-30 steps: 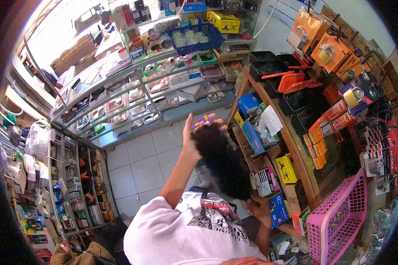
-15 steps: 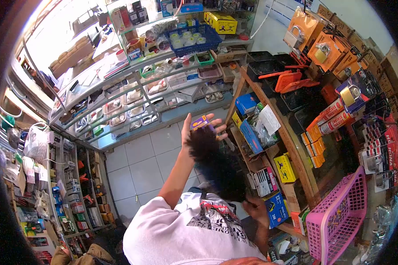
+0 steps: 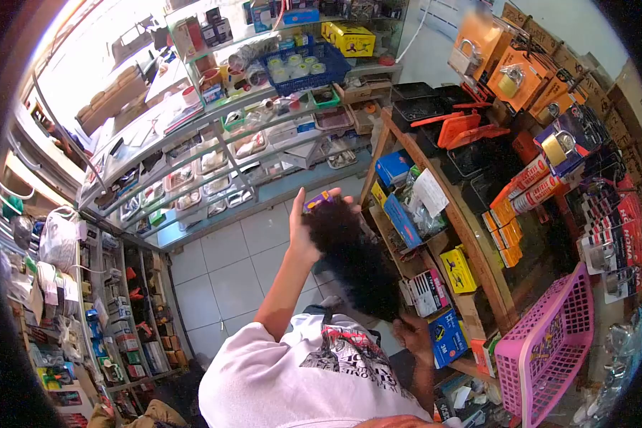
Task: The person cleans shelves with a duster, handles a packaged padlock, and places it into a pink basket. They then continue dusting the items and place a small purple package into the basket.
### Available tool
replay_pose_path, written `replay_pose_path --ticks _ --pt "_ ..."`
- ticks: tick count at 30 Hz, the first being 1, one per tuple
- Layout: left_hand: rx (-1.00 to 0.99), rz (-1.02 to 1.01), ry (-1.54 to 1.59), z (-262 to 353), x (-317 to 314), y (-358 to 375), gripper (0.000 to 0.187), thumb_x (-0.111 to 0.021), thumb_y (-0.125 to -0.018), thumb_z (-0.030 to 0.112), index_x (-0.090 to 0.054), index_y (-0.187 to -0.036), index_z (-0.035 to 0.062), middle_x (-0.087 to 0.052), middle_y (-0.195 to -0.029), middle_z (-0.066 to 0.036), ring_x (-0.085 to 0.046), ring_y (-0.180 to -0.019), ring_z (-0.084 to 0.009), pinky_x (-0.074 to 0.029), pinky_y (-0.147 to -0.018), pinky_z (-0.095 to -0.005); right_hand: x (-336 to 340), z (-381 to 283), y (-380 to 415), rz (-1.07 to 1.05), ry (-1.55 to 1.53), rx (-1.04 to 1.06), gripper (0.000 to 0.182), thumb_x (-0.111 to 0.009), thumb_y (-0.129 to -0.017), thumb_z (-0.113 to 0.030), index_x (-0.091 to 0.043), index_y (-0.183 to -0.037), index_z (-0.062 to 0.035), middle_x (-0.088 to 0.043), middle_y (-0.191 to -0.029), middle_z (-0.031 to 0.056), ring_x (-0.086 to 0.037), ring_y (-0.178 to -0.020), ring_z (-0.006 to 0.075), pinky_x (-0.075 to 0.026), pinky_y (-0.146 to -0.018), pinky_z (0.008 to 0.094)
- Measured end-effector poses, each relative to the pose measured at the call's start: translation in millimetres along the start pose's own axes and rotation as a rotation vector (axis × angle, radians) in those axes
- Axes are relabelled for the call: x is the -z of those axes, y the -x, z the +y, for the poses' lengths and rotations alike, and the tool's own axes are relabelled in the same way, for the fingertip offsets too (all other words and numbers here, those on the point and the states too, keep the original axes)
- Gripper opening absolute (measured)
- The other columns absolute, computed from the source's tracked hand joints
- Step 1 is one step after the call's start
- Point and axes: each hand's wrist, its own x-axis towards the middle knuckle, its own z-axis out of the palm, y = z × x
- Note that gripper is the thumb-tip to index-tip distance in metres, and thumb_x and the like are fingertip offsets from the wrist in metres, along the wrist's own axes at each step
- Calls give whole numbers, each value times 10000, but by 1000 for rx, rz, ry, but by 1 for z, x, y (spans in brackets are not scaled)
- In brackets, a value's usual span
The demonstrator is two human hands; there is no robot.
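Observation:
My left hand (image 3: 301, 232) is raised in front of the wooden shelf and holds a small purple and yellow packet (image 3: 315, 201) at its fingertips. A black feather duster (image 3: 357, 260) lies across that hand's fingers and hides most of them. Lower down, my right hand (image 3: 414, 335) grips the duster's handle end close to my white printed shirt (image 3: 299, 378).
A wooden shelf (image 3: 471, 235) on the right carries blue, yellow and white boxes. A pink plastic basket (image 3: 549, 342) sits low at the right. Padlocks in orange packs (image 3: 510, 78) hang above. A glass display counter (image 3: 214, 157) with a blue basket (image 3: 310, 68) stands across the tiled floor (image 3: 228, 264).
The duster's head has swept up over my left fingers, covering them more than before. My left hand with the packet shifted slightly up and left. The view tilted a little.

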Motion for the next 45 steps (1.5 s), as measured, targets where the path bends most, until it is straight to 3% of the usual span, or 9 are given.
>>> replay_pose_path --ticks 9,12,16,19,25,26,33,43,45 --pt "21 127 7 -3 -6 -5 658 -375 -961 583 -602 -1212 19 -640 -1165 -206 -592 -1117 -374 -432 -1014 -548 -5 27 4 -43 84 46 257 -607 -954 -158 -541 -724 -64 -481 -574 -25 -402 -464 53 -291 -429 247" --pt "81 -81 -33 -5 -5 -7 662 -374 -963 582 -612 -1193 8 -641 -1164 -206 -590 -1119 -351 -442 -1012 -508 -9 22 7 24 79 44 255 -617 -947 -157 -538 -721 -72 -482 -579 -26 -409 -472 52 -291 -431 246" --pt "10 108 -37 -10 3 -17 683 -392 -949 605 -573 -1253 21 -633 -1195 -202 -563 -1163 -395 -396 -1044 -558 0 -2 10 -40 31 46 288 -659 -919 -174 -529 -686 -69 -510 -593 -17 -445 -495 50 -317 -438 242" --pt "115 -96 -3 -11 9 -16 678 -394 -952 604 -563 -1274 32 -632 -1182 -209 -565 -1142 -417 -386 -1033 -595 -2 -23 20 28 -50 6 326 -696 -884 -169 -507 -643 -57 -531 -593 0 -470 -490 54 -331 -428 246" --pt "89 -18 -55 -19 0 -19 619 -404 -964 570 -569 -1247 45 -636 -1154 -180 -585 -1102 -383 -393 -1006 -618 17 -1 48 260 -815 6 323 -634 -837 -150 -442 -594 -57 -518 -537 88 -482 -423 138 -349 -384 303" --pt "94 -41 -71 -19 2 -19 605 -410 -968 557 -571 -1248 46 -638 -1160 -170 -577 -1115 -368 -391 -1009 -617 10 10 39 388 -895 238 292 -595 -837 -195 -430 -626 -78 -507 -574 92 -477 -433 185 -388 -395 338" --pt "133 -51 -117 -27 -1 -26 594 -394 -976 558 -569 -1250 61 -643 -1157 -153 -572 -1118 -346 -379 -1015 -594 26 -27 31 845 -1299 290 149 -558 -856 -251 -479 -885 -128 -471 -710 54 -455 -494 190 -391 -403 344" --pt "267 -223 -110 -41 -4 -32 582 -402 -986 536 -534 -1291 59 -609 -1251 -143 -548 -1180 -333 -323 -1073 -576 125 -45 18 902 -1354 392 260 -657 -876 -42 -555 -1113 -74 -621 -916 31 -581 -732 154 -493 -591 312" --pt "237 -15 -153 -49 -13 -32 583 -414 -967 571 -565 -1222 69 -625 -1159 -121 -563 -1108 -321 -351 -1042 -583 124 -44 14 895 -1391 400 223 -657 -899 -75 -559 -1098 -78 -617 -923 26 -605 -777 157 -524 -634 319"
